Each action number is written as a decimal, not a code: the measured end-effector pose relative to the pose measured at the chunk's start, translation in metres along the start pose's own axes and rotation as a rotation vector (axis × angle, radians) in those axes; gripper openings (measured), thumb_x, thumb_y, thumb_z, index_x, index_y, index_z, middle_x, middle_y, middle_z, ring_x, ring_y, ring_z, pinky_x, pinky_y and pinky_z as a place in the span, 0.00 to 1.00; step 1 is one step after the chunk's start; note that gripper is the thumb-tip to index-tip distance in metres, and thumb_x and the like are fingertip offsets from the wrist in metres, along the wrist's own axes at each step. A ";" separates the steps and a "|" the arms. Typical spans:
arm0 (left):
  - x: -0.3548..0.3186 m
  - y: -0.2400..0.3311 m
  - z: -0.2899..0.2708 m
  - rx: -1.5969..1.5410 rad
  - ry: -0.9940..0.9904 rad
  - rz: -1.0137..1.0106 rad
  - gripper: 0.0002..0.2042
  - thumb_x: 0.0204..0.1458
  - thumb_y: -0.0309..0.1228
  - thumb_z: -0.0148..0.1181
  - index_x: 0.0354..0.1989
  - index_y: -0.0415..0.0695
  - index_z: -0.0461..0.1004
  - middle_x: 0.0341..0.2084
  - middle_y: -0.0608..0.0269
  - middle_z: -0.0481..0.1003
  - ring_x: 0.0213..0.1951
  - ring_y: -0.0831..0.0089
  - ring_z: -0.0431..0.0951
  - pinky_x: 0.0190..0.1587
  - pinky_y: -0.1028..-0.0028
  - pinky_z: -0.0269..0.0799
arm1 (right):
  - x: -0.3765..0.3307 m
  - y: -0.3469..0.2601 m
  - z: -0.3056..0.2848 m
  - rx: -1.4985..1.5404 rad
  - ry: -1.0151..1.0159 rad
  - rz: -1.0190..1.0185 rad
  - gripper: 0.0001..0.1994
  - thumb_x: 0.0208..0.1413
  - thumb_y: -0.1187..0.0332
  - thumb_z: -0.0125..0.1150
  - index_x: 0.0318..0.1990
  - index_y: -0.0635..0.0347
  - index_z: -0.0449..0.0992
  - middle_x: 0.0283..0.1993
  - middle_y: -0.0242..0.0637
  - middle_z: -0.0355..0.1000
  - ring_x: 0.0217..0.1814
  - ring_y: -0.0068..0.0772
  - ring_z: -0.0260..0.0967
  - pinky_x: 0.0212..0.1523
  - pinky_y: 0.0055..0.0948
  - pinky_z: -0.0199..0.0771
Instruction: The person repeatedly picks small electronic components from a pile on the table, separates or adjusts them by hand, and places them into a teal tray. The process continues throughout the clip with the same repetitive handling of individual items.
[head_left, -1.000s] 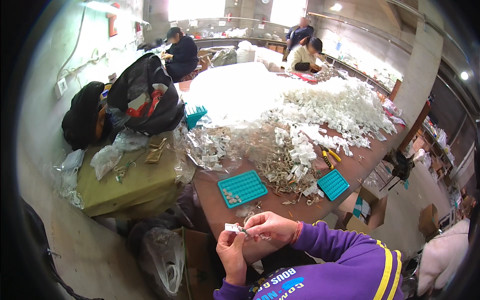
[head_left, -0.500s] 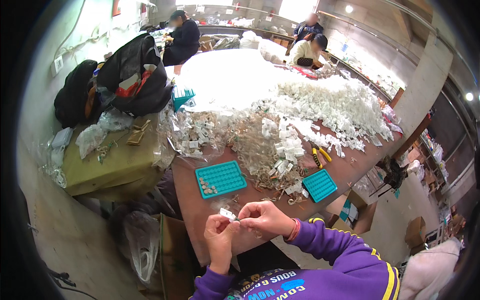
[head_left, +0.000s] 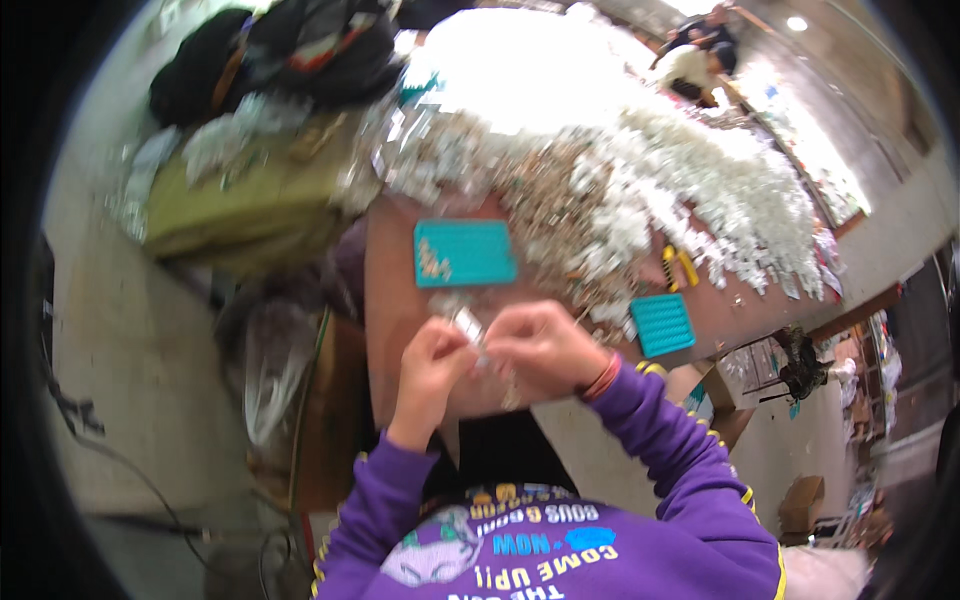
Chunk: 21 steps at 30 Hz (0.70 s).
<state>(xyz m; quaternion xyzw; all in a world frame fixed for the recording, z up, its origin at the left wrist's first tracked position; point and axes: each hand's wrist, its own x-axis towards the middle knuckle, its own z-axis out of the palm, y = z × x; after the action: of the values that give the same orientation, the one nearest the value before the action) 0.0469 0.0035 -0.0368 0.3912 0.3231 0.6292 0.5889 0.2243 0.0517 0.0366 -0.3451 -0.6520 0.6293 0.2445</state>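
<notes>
Above the near edge of the brown table, my left hand (head_left: 430, 372) is closed on a small white rectangular plastic piece (head_left: 467, 323), which sticks up past the fingertips. My right hand (head_left: 543, 345) meets it from the right with thumb and forefinger pinched; motion blur hides what lies between them. Just beyond my hands is a teal tray (head_left: 485, 240) of small compartments, with several small round pieces in its left part. A smaller teal tray (head_left: 663, 326) lies farther right, near yellow-and-black pliers (head_left: 681, 268).
A big heap of white pieces (head_left: 725, 185) and tangled tan wires (head_left: 560, 205) covers the table's far side. At left are an olive-covered block (head_left: 250, 200), a black bag (head_left: 330, 60) and a cardboard box (head_left: 312, 425) with a clear plastic bag (head_left: 272, 365). Two people are at back right.
The view has tipped downward, so the table and trays sit higher in the picture and more of my purple sweatshirt shows. My hands stay together at the white piece.
</notes>
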 end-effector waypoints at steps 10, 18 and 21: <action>-0.002 -0.004 -0.008 -0.221 -0.215 -0.135 0.08 0.51 0.21 0.65 0.35 0.40 0.71 0.31 0.64 0.76 0.31 0.80 0.76 0.35 0.80 0.73 | 0.013 0.017 -0.011 0.385 -0.232 0.361 0.12 0.49 0.72 0.69 0.39 0.60 0.72 0.35 0.31 0.74 0.36 0.21 0.73 0.42 0.22 0.76; -0.001 -0.008 -0.002 -0.181 -0.025 0.004 0.05 0.55 0.23 0.62 0.37 0.40 0.72 0.32 0.63 0.77 0.33 0.78 0.78 0.37 0.79 0.74 | 0.010 0.022 0.002 0.523 -0.020 0.336 0.09 0.61 0.65 0.59 0.40 0.62 0.72 0.36 0.35 0.75 0.40 0.21 0.74 0.44 0.25 0.78; -0.001 -0.010 0.003 -0.042 0.134 0.091 0.05 0.54 0.22 0.63 0.34 0.39 0.72 0.30 0.63 0.78 0.32 0.80 0.78 0.37 0.80 0.76 | -0.005 0.013 0.006 0.226 0.100 0.161 0.11 0.61 0.64 0.59 0.37 0.65 0.74 0.36 0.33 0.75 0.37 0.20 0.73 0.42 0.22 0.75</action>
<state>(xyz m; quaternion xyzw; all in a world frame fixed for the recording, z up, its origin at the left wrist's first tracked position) 0.0544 0.0031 -0.0440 0.3504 0.3304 0.6866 0.5447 0.2252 0.0438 0.0234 -0.3973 -0.5343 0.6984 0.2626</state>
